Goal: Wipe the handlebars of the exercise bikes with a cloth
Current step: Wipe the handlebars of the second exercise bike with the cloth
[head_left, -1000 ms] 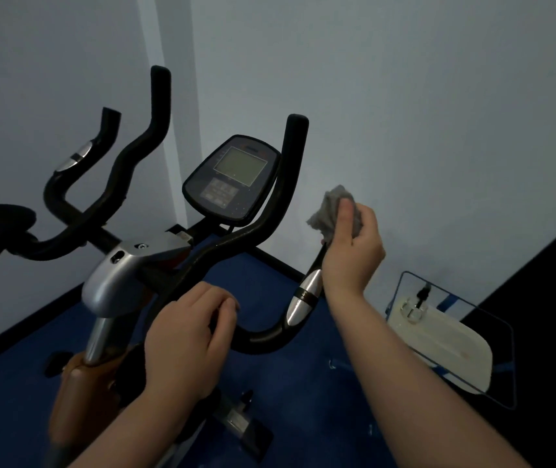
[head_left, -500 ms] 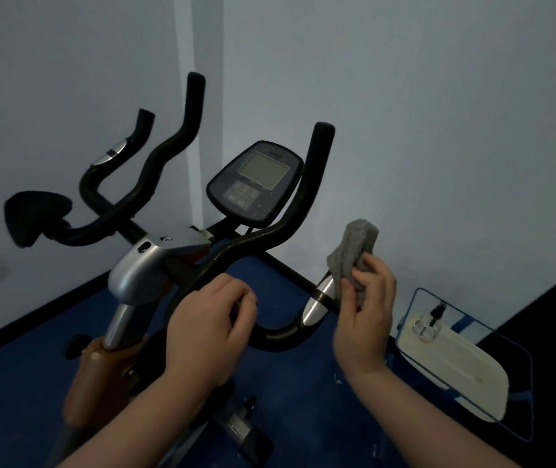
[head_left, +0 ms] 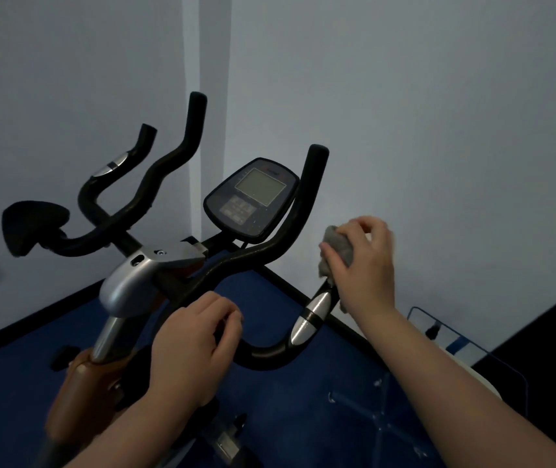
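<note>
Handlebars (head_left: 246,261) horn upright, cloth (head_left: 337,244) (gripped)

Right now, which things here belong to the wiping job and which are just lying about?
In the job:
- grey cloth, gripped by the right hand
- black handlebar, held by the left hand

Just about:
- console
- saddle
- white tray on the floor

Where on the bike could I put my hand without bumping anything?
Free: the upright bar end right of the console, and both far left bars. Crowded: the right hand holds the cloth above the silver sensor; the left hand holds the lower curve.
</note>
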Demonstrator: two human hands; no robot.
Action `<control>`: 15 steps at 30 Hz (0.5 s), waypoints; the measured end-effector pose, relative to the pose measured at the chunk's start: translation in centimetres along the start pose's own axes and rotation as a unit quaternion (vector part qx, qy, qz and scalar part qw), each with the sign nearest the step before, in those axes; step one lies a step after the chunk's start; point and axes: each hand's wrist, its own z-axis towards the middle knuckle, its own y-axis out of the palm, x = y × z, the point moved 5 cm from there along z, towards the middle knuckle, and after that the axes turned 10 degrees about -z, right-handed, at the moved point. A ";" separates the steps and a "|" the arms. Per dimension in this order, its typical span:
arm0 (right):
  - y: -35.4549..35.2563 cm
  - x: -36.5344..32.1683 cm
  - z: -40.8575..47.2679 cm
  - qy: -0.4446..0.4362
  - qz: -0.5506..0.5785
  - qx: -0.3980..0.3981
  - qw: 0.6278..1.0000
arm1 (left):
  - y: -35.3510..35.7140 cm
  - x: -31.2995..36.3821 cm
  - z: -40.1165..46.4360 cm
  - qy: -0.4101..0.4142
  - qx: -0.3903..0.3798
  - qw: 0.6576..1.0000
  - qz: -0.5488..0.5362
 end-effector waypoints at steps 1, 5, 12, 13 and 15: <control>0.1 -0.1 0.3 0.007 0.022 0.003 1.000 | 0.0 0.0 0.0 0.000 0.001 1.000 0.002; -0.9 2.4 0.5 0.278 0.191 0.132 0.932 | -0.1 0.1 -0.1 0.007 -0.002 1.000 0.003; -2.0 -1.5 -4.9 -0.050 0.086 0.045 0.994 | -0.1 0.1 0.0 0.009 -0.004 1.000 0.002; -0.7 -2.1 -6.2 -0.119 0.040 -0.013 0.992 | 0.0 0.0 0.0 0.010 -0.005 1.000 0.005; 1.0 -3.2 -8.8 -0.116 0.025 -0.070 0.990 | 0.0 0.0 0.1 0.010 -0.010 1.000 0.006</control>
